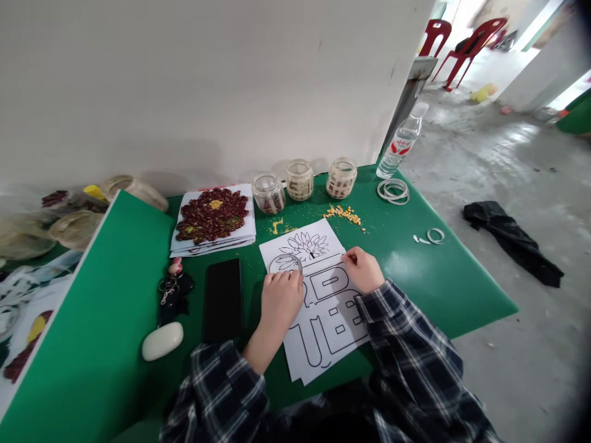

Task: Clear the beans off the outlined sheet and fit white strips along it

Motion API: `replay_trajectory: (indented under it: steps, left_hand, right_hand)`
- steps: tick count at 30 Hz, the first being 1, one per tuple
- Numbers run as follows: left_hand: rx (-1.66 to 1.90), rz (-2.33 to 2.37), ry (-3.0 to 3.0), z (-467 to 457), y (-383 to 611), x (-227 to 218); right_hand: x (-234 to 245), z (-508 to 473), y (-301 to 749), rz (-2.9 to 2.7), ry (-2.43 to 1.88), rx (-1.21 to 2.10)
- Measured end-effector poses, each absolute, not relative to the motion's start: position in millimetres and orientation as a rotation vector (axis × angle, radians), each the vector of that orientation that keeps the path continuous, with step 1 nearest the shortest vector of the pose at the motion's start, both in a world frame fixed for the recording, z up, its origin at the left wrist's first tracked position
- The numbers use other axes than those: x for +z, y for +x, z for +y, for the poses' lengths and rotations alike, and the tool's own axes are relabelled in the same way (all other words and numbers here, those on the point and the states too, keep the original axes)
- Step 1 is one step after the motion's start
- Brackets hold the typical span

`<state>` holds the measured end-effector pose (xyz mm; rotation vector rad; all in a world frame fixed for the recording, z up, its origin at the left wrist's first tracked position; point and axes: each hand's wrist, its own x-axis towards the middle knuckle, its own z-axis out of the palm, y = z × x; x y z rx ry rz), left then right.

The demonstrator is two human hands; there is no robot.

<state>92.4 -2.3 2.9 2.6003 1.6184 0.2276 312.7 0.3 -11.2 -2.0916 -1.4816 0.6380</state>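
My left hand is closed round the near side of a roll of tape, which lies over the flower drawing. A narrow strip seems to run from the roll to my right hand, whose thumb and finger pinch at the right edge of the papers; the tape end itself is hidden. Under both hands are overlapping white sheets: a line-drawn flower on the upper one, and large outlined characters on the lower.
Three glass jars stand along the wall, with corn kernels in front. A seed-covered flower picture, a black phone and a white case are left. Tape rolls and a water bottle sit right.
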Motion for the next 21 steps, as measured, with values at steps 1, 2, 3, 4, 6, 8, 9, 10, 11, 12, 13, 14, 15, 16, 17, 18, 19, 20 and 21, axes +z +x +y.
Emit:
replay_trajectory:
  steps: [1,2,3,4,6,8,9,10,11,12,13,14,15,16,17,18,19,20,21]
  left_hand:
    - [0.227,1.618,2.596,-2.0,92.6,3.0]
    - [0.225,1.618,2.592,-1.7,92.7,3.0]
    - [0.221,1.621,2.590,-1.5,92.8,3.0]
    - [0.216,1.621,2.589,-1.3,92.9,3.0]
    - [0.201,1.622,2.583,-1.1,93.6,3.4]
    - [0.183,1.619,2.572,-0.9,94.5,4.3]
    - [0.173,1.617,2.564,-0.8,95.0,4.9]
    - [0.164,1.615,2.558,-0.6,95.5,5.5]
    - [0.155,1.612,2.553,-0.4,95.9,6.1]
    - [0.147,1.608,2.548,-0.1,96.2,6.7]
    - [0.141,1.605,2.545,0.1,96.5,7.1]
    - [0.137,1.602,2.542,0.3,96.6,7.3]
    - [0.134,1.600,2.541,0.5,96.7,7.4]
    - [0.132,1.600,2.541,0.7,96.8,7.3]
    - [0.132,1.599,2.543,0.8,96.7,7.0]
    - [0.134,1.599,2.547,0.8,96.6,6.6]
    - [0.136,1.597,2.552,0.8,96.5,6.2]
    - [0.141,1.596,2.556,0.8,96.4,5.7]
    - [0.148,1.594,2.560,0.9,96.2,5.2]
  right_hand:
    - [-10.4,0.1,313.1,-1.488,-2.111,0.638]
    - [-9.7,-0.1,313.4,-1.494,-2.131,0.643]
    - [-9.1,-0.3,313.7,-1.498,-2.150,0.647]
    - [-8.6,-0.6,313.7,-1.500,-2.168,0.649]
    - [-8.2,-1.1,313.5,-1.500,-2.189,0.642]
    - [-8.3,-1.4,312.9,-1.506,-2.192,0.632]
    - [-8.4,-1.5,312.5,-1.509,-2.195,0.627]
    - [-8.5,-1.6,312.1,-1.512,-2.199,0.625]
    - [-8.6,-1.7,311.7,-1.512,-2.204,0.621]
    - [-8.7,-1.7,311.2,-1.511,-2.208,0.617]
    - [-8.7,-1.7,310.7,-1.508,-2.212,0.612]
    - [-8.7,-1.7,310.2,-1.505,-2.215,0.606]
    - [-8.7,-1.6,309.7,-1.500,-2.220,0.600]
    - [-8.6,-1.5,309.2,-1.492,-2.225,0.593]
    - [-8.6,-1.3,309.0,-1.481,-2.226,0.593]
    - [-8.5,-1.1,308.9,-1.467,-2.223,0.603]
    - [-8.5,-0.8,309.2,-1.444,-2.214,0.615]
    - [-8.6,-0.5,309.7,-1.412,-2.206,0.623]
    - [-8.9,-0.1,310.6,-1.371,-2.201,0.627]
